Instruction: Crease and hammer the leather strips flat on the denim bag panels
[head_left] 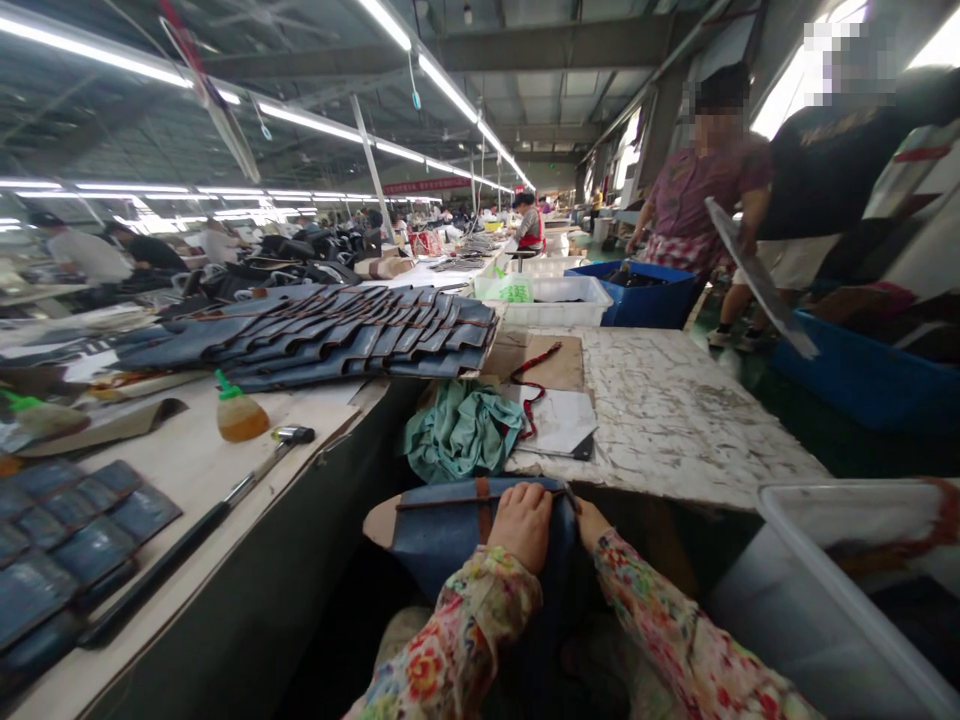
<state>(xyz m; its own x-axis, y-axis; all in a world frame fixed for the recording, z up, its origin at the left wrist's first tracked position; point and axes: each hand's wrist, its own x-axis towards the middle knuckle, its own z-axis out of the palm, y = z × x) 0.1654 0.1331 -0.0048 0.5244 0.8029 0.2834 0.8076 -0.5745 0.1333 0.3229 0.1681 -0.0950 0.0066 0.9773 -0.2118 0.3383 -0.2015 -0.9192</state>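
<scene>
A blue leather-like panel (442,515) with a brown strap across it lies over my lap, against the table edge. My left hand (523,525) is closed over its top edge, beside the brown strap. My right hand (591,523) is closed at the panel's right edge, its fingertips partly hidden behind the edge. A crumpled green cloth (461,430) lies just beyond my hands. On the left table are a hammer (225,505) and a squeeze bottle (240,415) with a green nozzle and amber liquid.
Overlapping blue panels (337,330) are stacked ahead on the left; more blue pieces (67,560) lie nearer. A white tub (817,590) stands close on my right. Beyond the worn white tabletop (675,400) is a blue bin (645,295). Two people stand at the right, one carrying a flat board (757,275).
</scene>
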